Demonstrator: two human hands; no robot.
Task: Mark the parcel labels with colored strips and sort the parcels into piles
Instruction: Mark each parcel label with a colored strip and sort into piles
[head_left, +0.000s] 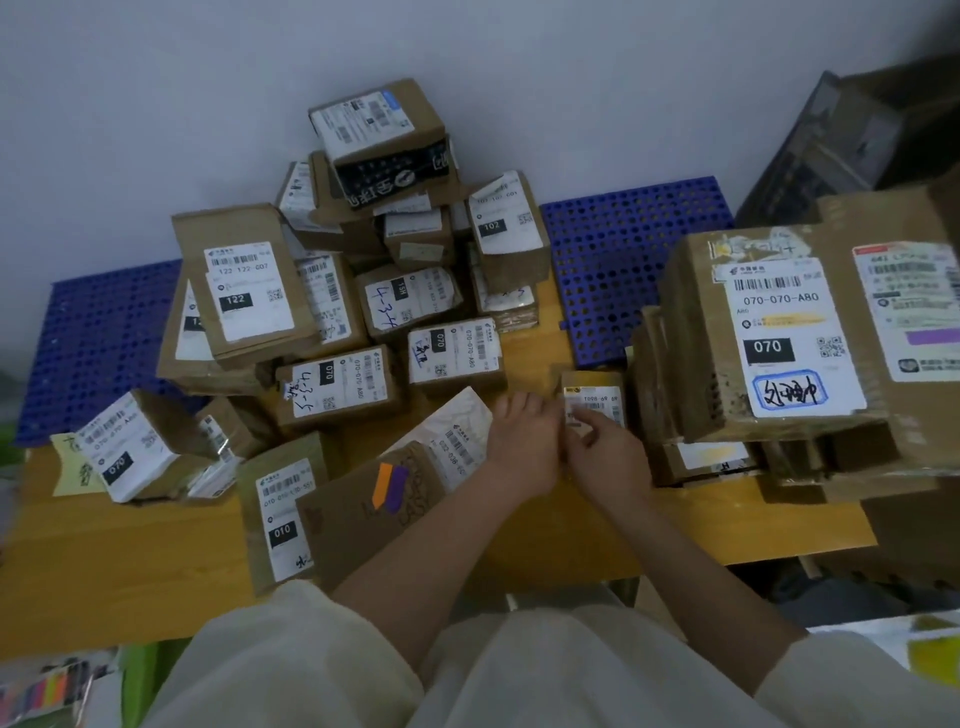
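Both hands, left (524, 441) and right (605, 454), are pinching at a small parcel's (592, 402) label, seemingly marking it; sorting comes next.

Head view, steeply down, close.

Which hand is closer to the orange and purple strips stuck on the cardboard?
Left. The left hand hovers just up and right of the strips; the right hand is farther right, on the small parcel.
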